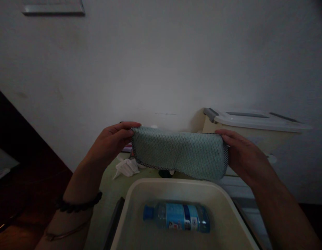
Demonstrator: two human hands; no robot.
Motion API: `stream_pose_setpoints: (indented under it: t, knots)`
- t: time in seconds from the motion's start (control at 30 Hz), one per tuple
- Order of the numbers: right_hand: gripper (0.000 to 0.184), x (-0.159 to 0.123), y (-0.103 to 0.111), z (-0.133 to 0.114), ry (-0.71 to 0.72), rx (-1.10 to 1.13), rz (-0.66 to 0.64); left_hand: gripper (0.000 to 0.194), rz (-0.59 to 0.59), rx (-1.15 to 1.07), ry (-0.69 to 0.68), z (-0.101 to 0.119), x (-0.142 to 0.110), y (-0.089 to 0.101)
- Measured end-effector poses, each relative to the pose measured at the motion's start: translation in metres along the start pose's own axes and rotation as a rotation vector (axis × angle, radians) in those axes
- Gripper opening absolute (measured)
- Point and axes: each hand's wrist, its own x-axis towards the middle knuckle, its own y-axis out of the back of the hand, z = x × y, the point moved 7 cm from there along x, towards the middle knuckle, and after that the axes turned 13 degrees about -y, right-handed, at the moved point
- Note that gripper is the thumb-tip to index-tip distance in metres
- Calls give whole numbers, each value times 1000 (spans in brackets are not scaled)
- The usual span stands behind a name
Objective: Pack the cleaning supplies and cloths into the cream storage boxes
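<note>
Forearms (81, 177) angled inward; left fingers (126, 133), right fingers (230, 140) nearly closed, pinching green cloth (176, 151) by upper corners.

- A cloth (179, 152), pale blue-green, wider than it is tall, with rounded lower corners.
- Its surface is textured, covered in short, darker slanting flecks.
- A narrow dark-and-light checked trim edges the left and right sides and much of the bottom.
- It hangs spread between the hands, its upper left corner pinched in the left hand (112, 140) and its upper right in the right hand (248, 156).
- The top edge dips slightly between the corners; a soft crease runs down near the middle.
- The lower right corner hangs lower than the left, by the bin's (173, 181) far rim; whether they touch cannot be told.
</note>
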Motion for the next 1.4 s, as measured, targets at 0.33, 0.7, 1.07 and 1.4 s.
stream_pose_setpoints:
  t: [0.33,0.7,1.07,1.4]
  knots:
    - [51,-20,-12,-19,338,-842,57,28,-98,362,-101,14,-4,0]
    - [22,-21,-4,-36,488,-812,143,16,-127,572,-238,24,-3,-1]
    - [34,-10,3,-14,122,-456,118,14,-160,267,-109,10,-4,-10]
    - [33,-8,-3,-4,65,-294,73,7,-58,6,77,-3,-3,-5]
